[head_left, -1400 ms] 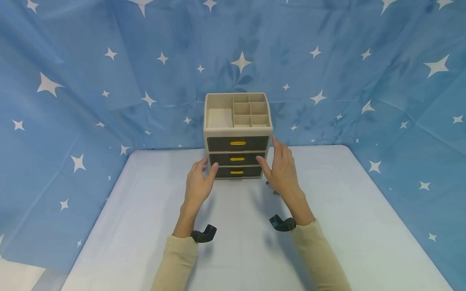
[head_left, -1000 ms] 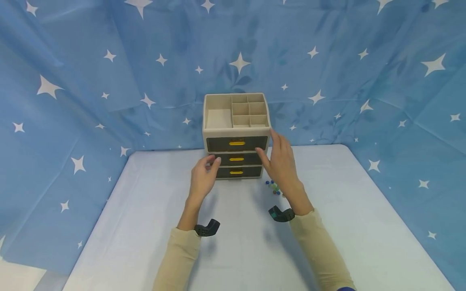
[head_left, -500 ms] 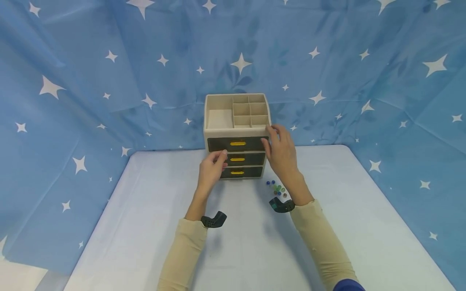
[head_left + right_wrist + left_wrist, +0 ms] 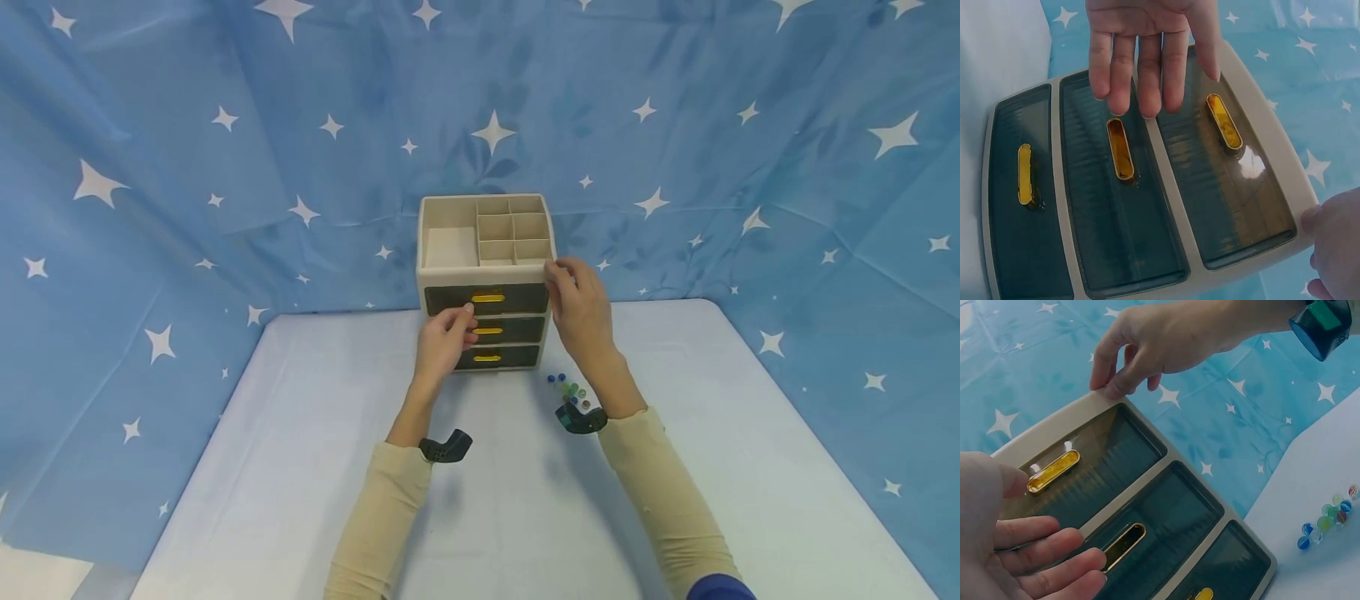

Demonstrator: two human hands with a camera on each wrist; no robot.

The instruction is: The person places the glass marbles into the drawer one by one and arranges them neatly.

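Observation:
A beige desktop organizer (image 4: 483,274) with three dark drawers and yellow handles stands at the back of the table. My right hand (image 4: 583,317) holds its upper right front corner; in the left wrist view, the thumb (image 4: 1124,381) lies against the front edge and the fingers reach over the top. My left hand (image 4: 439,346) is in front of the drawers, its thumb tip close to the top drawer's yellow handle (image 4: 1054,472). Its fingers (image 4: 1150,81) extend nearly straight, over the middle drawer in the right wrist view. All three drawers are closed.
Several glass marbles (image 4: 574,389), blue, green and brown, lie on the white tablecloth (image 4: 495,508) by the organizer's front right. A blue star-patterned curtain (image 4: 337,183) rises behind and at both sides. Open compartments (image 4: 450,246) form the organizer's top.
My left hand has moved right and up, from the organizer's left side to near the top drawer's handle. My right hand has risen along the right side and taken hold of the upper corner.

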